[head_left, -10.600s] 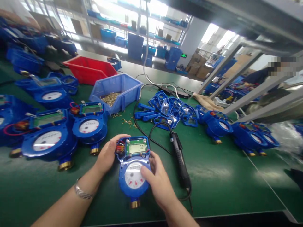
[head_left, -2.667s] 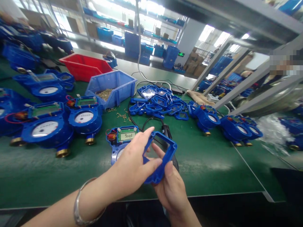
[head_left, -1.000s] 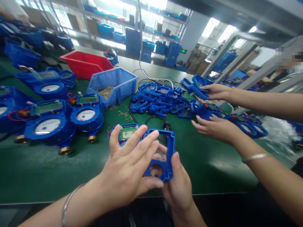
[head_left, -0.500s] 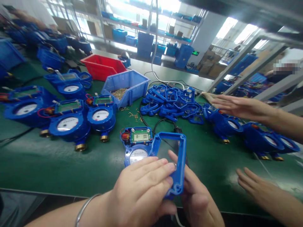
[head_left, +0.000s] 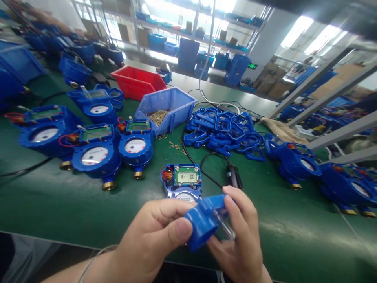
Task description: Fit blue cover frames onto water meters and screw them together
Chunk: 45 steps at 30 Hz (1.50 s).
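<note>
Between both hands I hold a blue plastic meter cover, tilted, with a clear window part showing at its right side. My left hand grips the cover's rounded end, thumb in front. My right hand has its fingers on the cover's far end. Just beyond them a water meter lies with its circuit board uncovered; its display reads "A- 00". The lower part of that meter is hidden behind the cover and my left hand. A black plug-like block on a cable lies beyond my right hand.
Several open water meters stand at the left, others at the right. A blue bin of brass screws sits behind, with loose screws before it. Beside it are a red bin and a pile of blue covers.
The cover has been turned from upright, open side facing me, to a tilted position. My left palm has left its inside and now grips its end. The other person's hands have gone from view.
</note>
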Motion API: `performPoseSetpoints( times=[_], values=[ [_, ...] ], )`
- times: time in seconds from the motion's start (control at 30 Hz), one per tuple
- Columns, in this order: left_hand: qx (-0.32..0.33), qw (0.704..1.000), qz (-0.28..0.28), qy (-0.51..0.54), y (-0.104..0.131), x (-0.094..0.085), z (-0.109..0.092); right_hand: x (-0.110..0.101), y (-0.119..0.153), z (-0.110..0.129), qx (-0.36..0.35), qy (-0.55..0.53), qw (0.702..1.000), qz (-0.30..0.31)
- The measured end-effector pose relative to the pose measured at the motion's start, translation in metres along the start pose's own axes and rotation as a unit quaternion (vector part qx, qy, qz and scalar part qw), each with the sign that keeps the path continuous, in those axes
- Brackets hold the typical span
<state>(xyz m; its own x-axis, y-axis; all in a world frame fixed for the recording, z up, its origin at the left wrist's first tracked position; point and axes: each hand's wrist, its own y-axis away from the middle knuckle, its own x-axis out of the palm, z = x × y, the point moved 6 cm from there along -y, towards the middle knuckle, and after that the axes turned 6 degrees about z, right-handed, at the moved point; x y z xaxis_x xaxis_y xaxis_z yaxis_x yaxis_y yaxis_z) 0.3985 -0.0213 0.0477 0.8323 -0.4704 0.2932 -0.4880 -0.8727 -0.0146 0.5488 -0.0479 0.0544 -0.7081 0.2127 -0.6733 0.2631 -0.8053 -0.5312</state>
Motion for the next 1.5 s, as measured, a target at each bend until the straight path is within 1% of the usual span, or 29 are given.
performPoseSetpoints(
  times=[0.03, 0.07, 0.1, 0.13, 0.17, 0.2, 0.23, 0.27, 0.3, 0.37, 0.4, 0.47, 0.53, 0.6, 0.7, 0.77, 0.83, 0.93, 1.03, 1.17, 1.23, 1.33, 1.4, 1.5],
  values=[
    [0.029, 0.995, -0.035, -0.085, 0.0, -0.011, -0.005, 0.002, 0.0, -0.007, 0.044, -0.059, 0.997, -0.012],
    [0.068, 0.977, -0.09, -0.184, 0.001, -0.024, -0.012, 0.005, 0.001, -0.014, 0.095, -0.134, 0.986, -0.03],
    [0.109, 0.939, -0.155, -0.286, 0.002, -0.038, -0.019, 0.008, 0.001, -0.02, 0.144, -0.221, 0.963, -0.051],
    [0.149, 0.887, -0.219, -0.377, 0.004, -0.05, -0.024, 0.013, 0.002, -0.026, 0.186, -0.308, 0.931, -0.069],
    [0.183, 0.837, -0.254, -0.449, 0.004, -0.059, -0.026, 0.019, 0.001, -0.028, 0.215, -0.388, 0.893, -0.082],
    [0.218, 0.794, -0.258, -0.505, 0.001, -0.066, -0.025, 0.024, -0.001, -0.029, 0.228, -0.454, 0.857, -0.087],
    [0.251, 0.762, -0.241, -0.546, -0.003, -0.07, -0.021, 0.029, -0.004, -0.028, 0.229, -0.506, 0.827, -0.084],
    [0.285, 0.736, -0.219, -0.574, -0.006, -0.073, -0.017, 0.033, -0.007, -0.027, 0.224, -0.54, 0.807, -0.08],
    [0.317, 0.713, -0.191, -0.595, -0.009, -0.075, -0.012, 0.036, -0.01, -0.025, 0.218, -0.561, 0.795, -0.076],
    [0.366, 0.679, -0.146, -0.619, -0.013, -0.077, -0.005, 0.04, -0.014, -0.024, 0.21, -0.58, 0.784, -0.069],
    [0.382, 0.667, -0.131, -0.626, -0.015, -0.077, -0.003, 0.042, -0.014, -0.025, 0.21, -0.585, 0.781, -0.067],
    [0.399, 0.653, -0.117, -0.633, -0.016, -0.075, -0.004, 0.044, -0.014, -0.026, 0.212, -0.588, 0.778, -0.064],
    [0.404, 0.652, -0.118, -0.631, -0.018, -0.073, -0.007, 0.046, -0.012, -0.028, 0.212, -0.588, 0.778, -0.06],
    [0.399, 0.664, -0.127, -0.62, -0.021, -0.072, -0.009, 0.047, -0.011, -0.03, 0.213, -0.587, 0.779, -0.059],
    [0.37, 0.703, -0.155, -0.587, -0.028, -0.075, -0.01, 0.047, -0.01, -0.033, 0.212, -0.578, 0.786, -0.058],
    [0.348, 0.73, -0.164, -0.565, -0.033, -0.078, -0.008, 0.047, -0.011, -0.034, 0.213, -0.565, 0.795, -0.059],
    [0.325, 0.753, -0.155, -0.55, -0.038, -0.079, -0.006, 0.047, -0.011, -0.035, 0.216, -0.555, 0.801, -0.061],
    [0.292, 0.782, -0.131, -0.535, -0.043, -0.081, -0.004, 0.047, -0.013, -0.034, 0.217, -0.552, 0.802, -0.063],
    [0.273, 0.799, -0.106, -0.525, -0.045, -0.083, -0.003, 0.048, -0.014, -0.035, 0.218, -0.556, 0.799, -0.06],
    [0.267, 0.805, -0.079, -0.524, -0.041, -0.081, -0.001, 0.049, -0.011, -0.036, 0.217, -0.567, 0.793, -0.05],
    [0.249, 0.802, -0.071, -0.539, -0.04, -0.079, 0.004, 0.049, -0.009, -0.036, 0.213, -0.574, 0.789, -0.049],
    [0.218, 0.798, -0.078, -0.557, -0.04, -0.079, 0.011, 0.05, -0.011, -0.035, 0.209, -0.581, 0.785, -0.045],
    [0.213, 0.795, -0.08, -0.563, -0.04, -0.078, 0.014, 0.05, -0.012, -0.034, 0.211, -0.585, 0.782, -0.045],
    [0.208, 0.786, -0.068, -0.578, -0.043, -0.075, 0.014, 0.051, -0.013, -0.034, 0.216, -0.585, 0.78, -0.05]
  ],
)
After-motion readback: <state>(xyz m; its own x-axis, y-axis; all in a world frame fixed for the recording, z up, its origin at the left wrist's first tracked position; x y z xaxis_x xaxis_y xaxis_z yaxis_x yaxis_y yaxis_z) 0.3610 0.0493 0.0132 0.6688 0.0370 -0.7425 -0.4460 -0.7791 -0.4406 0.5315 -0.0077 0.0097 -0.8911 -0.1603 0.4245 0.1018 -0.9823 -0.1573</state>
